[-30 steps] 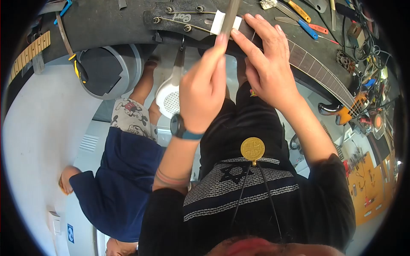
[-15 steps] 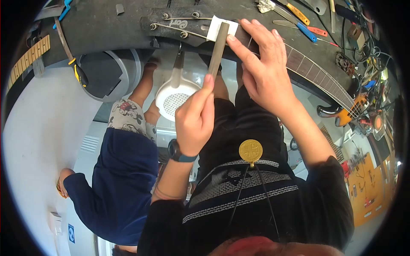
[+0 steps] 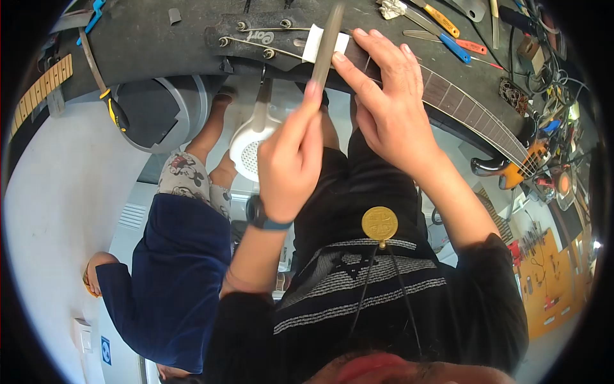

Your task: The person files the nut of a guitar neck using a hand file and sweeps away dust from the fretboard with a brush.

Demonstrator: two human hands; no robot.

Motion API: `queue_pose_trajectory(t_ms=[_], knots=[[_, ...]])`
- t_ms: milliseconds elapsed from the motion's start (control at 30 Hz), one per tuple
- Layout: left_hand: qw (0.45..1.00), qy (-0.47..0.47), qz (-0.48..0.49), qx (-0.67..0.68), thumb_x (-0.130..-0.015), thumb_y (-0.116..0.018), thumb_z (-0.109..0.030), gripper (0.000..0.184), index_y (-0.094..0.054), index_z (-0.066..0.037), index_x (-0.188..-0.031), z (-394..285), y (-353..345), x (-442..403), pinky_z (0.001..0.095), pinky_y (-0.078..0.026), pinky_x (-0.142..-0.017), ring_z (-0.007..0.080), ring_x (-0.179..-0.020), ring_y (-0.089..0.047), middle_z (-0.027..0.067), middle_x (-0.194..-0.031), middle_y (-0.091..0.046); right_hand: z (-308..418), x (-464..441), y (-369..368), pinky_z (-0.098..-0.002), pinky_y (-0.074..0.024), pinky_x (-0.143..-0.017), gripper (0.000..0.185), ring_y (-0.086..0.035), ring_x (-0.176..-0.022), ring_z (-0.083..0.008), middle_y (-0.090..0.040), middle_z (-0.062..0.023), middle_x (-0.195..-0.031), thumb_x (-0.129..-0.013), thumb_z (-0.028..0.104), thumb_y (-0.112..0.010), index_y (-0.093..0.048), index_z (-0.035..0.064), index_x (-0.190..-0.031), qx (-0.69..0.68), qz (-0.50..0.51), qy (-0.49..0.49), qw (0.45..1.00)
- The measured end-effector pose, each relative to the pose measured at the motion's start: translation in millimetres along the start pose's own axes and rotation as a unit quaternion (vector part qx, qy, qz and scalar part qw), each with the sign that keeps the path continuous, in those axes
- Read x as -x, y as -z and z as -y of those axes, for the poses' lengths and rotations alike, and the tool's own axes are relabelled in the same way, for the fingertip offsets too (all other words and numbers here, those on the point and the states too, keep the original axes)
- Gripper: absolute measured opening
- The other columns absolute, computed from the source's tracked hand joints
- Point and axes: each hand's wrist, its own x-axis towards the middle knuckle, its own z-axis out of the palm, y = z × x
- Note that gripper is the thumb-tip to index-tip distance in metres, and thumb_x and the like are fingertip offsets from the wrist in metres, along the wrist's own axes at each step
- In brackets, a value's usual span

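A pale wall [image 3: 61, 185] runs down the view's left side; a white switch plate [image 3: 84, 335] and a blue sign [image 3: 105, 351] show near its lower end; a slatted vent [image 3: 132, 216] sits higher; an orange board [image 3: 540, 285] stands lower right; the dark table [image 3: 150, 48] spans the top.

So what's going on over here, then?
A person is working on a stringed instrument at a dark bench. The left hand holds a slim grey bar, perhaps a file, over a white strip by the headstock. The right hand rests on the neck just beside the strip. Another person is close by.
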Motion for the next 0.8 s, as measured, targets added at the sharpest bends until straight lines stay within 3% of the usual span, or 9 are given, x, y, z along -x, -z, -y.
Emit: queue_pose_trajectory(t_ms=[67,167,300,400,500,600,700,800], knots=[[1.0,-0.011,0.0,0.015,-0.109,-0.068,0.003,0.042,-0.071,-0.002,-0.15,2.2,-12.7,-43.1,0.0396,-0.063,-0.077,0.0335,-0.093,-0.084,0.0216,-0.125,-0.083,1.6,-0.4,-1.1,-0.0661,-0.0312,-0.134,0.08,-0.046,-0.162,-0.0387,-0.051,-0.0146,-0.171,-0.085,-0.005,-0.073,-0.065,0.0218,-0.16,-0.001,-0.002,-0.001,1.0],[1.0,-0.022,-0.005,0.016,-0.109,-0.068,0.003,0.042,-0.071,-0.002,-0.15,3.0,-10.5,-38.1,0.0391,-0.063,-0.077,0.0335,-0.094,-0.084,0.0218,-0.127,-0.083,2.4,-1.0,-0.3,-0.0661,-0.0309,-0.134,0.08,-0.046,-0.162,-0.0385,-0.051,-0.015,-0.171,-0.085,-0.005,-0.073,-0.064,0.0219,-0.16,-0.003,0.0,0.002,1.0],[1.0,0.015,0.003,-0.011,-0.108,-0.067,0.007,0.047,-0.071,-0.003,-0.153,-0.8,11.7,25.5,0.0368,-0.063,-0.077,0.033,-0.092,-0.084,0.0228,-0.13,-0.082,0.8,-2.2,-1.3,-0.0662,-0.0311,-0.134,0.082,-0.046,-0.162,-0.0383,-0.051,-0.0154,-0.171,-0.085,-0.005,-0.074,-0.064,0.0225,-0.161,0.003,0.001,0.003,1.0],[1.0,0.01,-0.006,0.018,-0.107,-0.067,0.007,0.047,-0.071,-0.003,-0.153,1.9,-3.6,-10.0,0.0364,-0.062,-0.076,0.0328,-0.091,-0.084,0.0231,-0.127,-0.082,1.2,-2.5,0.2,-0.0662,-0.0315,-0.134,0.083,-0.047,-0.162,-0.0384,-0.051,-0.0151,-0.171,-0.084,-0.006,-0.075,-0.064,0.0231,-0.161,0.005,0.002,0.0,1.0],[0.998,-0.06,-0.029,0.012,-0.107,-0.068,0.007,0.046,-0.071,-0.003,-0.152,12.8,-21.0,-53.9,0.0368,-0.062,-0.074,0.0315,-0.088,-0.084,0.0232,-0.121,-0.082,2.8,-1.3,-1.6,-0.0661,-0.0318,-0.133,0.084,-0.047,-0.162,-0.0388,-0.051,-0.0151,-0.171,-0.084,-0.006,-0.074,-0.063,0.0235,-0.161,0.006,-0.003,0.0,1.0],[1.0,-0.001,0.003,-0.005,-0.107,-0.068,0.007,0.045,-0.072,-0.002,-0.151,3.9,-0.3,-3.3,0.0356,-0.062,-0.075,0.0306,-0.09,-0.084,0.0233,-0.122,-0.082,1.4,-1.6,-2.4,-0.0661,-0.0318,-0.133,0.084,-0.047,-0.162,-0.039,-0.052,-0.0154,-0.17,-0.084,-0.006,-0.074,-0.063,0.0236,-0.162,0.009,-0.003,0.006,1.0],[0.999,-0.02,-0.006,-0.026,-0.106,-0.068,0.007,0.044,-0.073,-0.002,-0.149,18.2,10.5,38.8,0.0368,-0.062,-0.073,0.029,-0.087,-0.084,0.0236,-0.12,-0.083,0.3,-0.6,-2.6,-0.0661,-0.0317,-0.133,0.084,-0.048,-0.161,-0.039,-0.052,-0.0161,-0.17,-0.084,-0.006,-0.073,-0.063,0.0235,-0.162,0.009,-0.004,0.004,1.0],[0.999,0.001,-0.011,0.032,-0.107,-0.069,0.005,0.04,-0.074,-0.002,-0.146,6.8,-6.5,-15.2,0.0391,-0.062,-0.073,0.0321,-0.088,-0.084,0.0236,-0.121,-0.083,0.2,-2.1,-3.2,-0.0661,-0.0315,-0.134,0.085,-0.048,-0.161,-0.0389,-0.052,-0.0164,-0.17,-0.083,-0.007,-0.072,-0.063,0.0235,-0.162,0.007,-0.011,0.01,1.0]])
